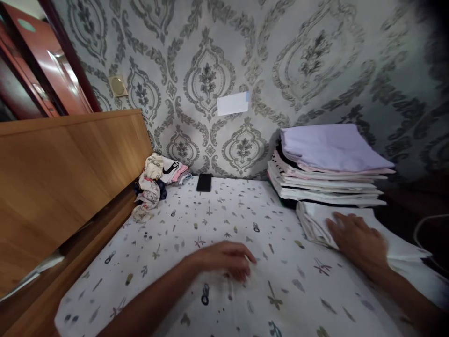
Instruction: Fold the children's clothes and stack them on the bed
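Observation:
My left hand (pixel 226 260) hovers over or rests on the patterned white sheet (pixel 224 224) near the middle; its fingers are bent, somewhat apart and slightly blurred, with nothing in them. At the right, my right hand (pixel 359 238) lies on a folded white cloth (pixel 315 217) with its fingers spread. Just behind that cloth stands a tall stack of folded clothes (pixel 326 187), mostly white and pale pink, topped by a lilac piece (pixel 326 145).
A crumpled pile of clothes (pixel 150 187) lies at the back left, beside small folded pieces (pixel 177 173). A black phone-like object (pixel 204 182) sits near the patterned wall (pixel 206 79). A wooden headboard (pixel 77 164) borders the left side. At the far right runs a pale cable (pixel 417 229).

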A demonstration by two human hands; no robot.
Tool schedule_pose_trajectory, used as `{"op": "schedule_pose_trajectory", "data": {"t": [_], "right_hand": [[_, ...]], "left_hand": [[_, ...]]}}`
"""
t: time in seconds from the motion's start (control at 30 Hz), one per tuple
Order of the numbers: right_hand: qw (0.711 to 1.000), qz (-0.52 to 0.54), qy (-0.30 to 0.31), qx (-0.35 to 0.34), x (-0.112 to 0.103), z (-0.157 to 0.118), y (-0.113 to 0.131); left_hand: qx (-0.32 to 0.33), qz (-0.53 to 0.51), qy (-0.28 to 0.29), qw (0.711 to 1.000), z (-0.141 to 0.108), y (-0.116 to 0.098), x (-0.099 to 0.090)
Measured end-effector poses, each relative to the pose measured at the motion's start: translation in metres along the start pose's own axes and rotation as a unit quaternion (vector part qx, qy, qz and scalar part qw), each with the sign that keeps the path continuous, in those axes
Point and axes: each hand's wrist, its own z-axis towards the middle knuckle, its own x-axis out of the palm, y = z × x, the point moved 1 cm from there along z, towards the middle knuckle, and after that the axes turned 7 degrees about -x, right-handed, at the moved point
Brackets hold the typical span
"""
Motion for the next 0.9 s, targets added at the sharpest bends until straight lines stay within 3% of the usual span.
{"op": "schedule_pose_trajectory", "data": {"t": [0.07,0.1,0.17,0.27,0.4,0.5,0.67,0.77,0.9], "right_hand": [[0.999,-0.031,-0.021,0.018,-0.006,-0.007,0.013],[0.998,-0.044,-0.037,0.025,-0.009,-0.011,0.023],[0.998,-0.032,-0.051,0.012,-0.012,-0.021,0.046],[1.0,0.002,-0.023,-0.011,-0.006,-0.038,0.089],[0.994,0.055,0.055,-0.075,0.017,-0.066,0.152],[0.976,0.098,0.105,-0.161,0.038,-0.087,0.199],[0.947,0.116,0.119,-0.273,0.058,-0.108,0.256],[0.935,0.106,0.121,-0.315,0.062,-0.11,0.268],[0.936,0.101,0.1,-0.321,0.062,-0.109,0.263]], "left_hand": [[0.019,0.102,-0.127,0.986,-0.011,-0.014,-0.042],[0.02,0.176,-0.206,0.962,-0.017,-0.02,-0.065],[0.013,0.344,-0.37,0.863,-0.033,-0.033,-0.109],[0.007,0.4,-0.482,0.78,-0.063,-0.048,-0.167],[-0.026,0.435,-0.591,0.679,-0.107,-0.057,-0.221],[-0.077,0.453,-0.635,0.621,-0.131,-0.056,-0.249],[-0.137,0.49,-0.651,0.563,-0.141,-0.057,-0.277],[-0.134,0.528,-0.644,0.538,-0.13,-0.068,-0.287],[-0.097,0.576,-0.622,0.521,-0.097,-0.088,-0.3]]}}
